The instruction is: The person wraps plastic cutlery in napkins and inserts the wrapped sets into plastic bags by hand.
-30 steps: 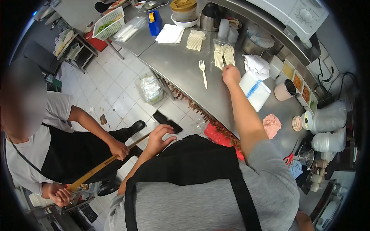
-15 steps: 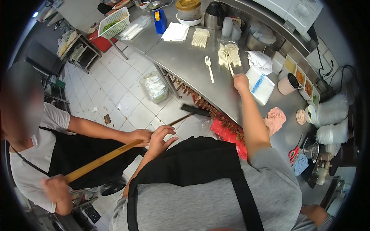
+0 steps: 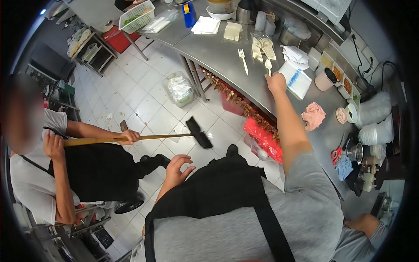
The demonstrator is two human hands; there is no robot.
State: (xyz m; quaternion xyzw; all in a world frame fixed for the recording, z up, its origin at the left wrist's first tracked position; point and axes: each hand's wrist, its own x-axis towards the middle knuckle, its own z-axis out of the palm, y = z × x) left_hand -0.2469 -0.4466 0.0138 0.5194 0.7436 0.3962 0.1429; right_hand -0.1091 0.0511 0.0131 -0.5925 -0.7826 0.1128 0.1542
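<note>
My right hand (image 3: 276,83) is closed on the handle of a cream plastic spoon (image 3: 268,65), its bowl pointing away from me over the steel counter. Just beyond the spoon lies a heap of cream plastic cutlery (image 3: 263,49). A single plastic fork (image 3: 243,62) rests on the metal to the left. Close to the right of that hand is a flat white packet with a blue stripe (image 3: 296,81). My left hand (image 3: 176,170) hangs over the floor beside my apron, fingers apart and holding nothing.
At left, a person in a black apron holds a broom (image 3: 166,136) over the tiles. A plastic tub (image 3: 178,101) stands on the floor. White napkins (image 3: 206,25), a tape dispenser (image 3: 188,15), a pink cloth (image 3: 313,116) and red scissors (image 3: 336,156) lie on the counter (image 3: 218,59).
My right hand has drawn the spoon slightly back from the cutlery heap. The co-worker has turned the broom and moved it away from my left hand. The view has shifted a little.
</note>
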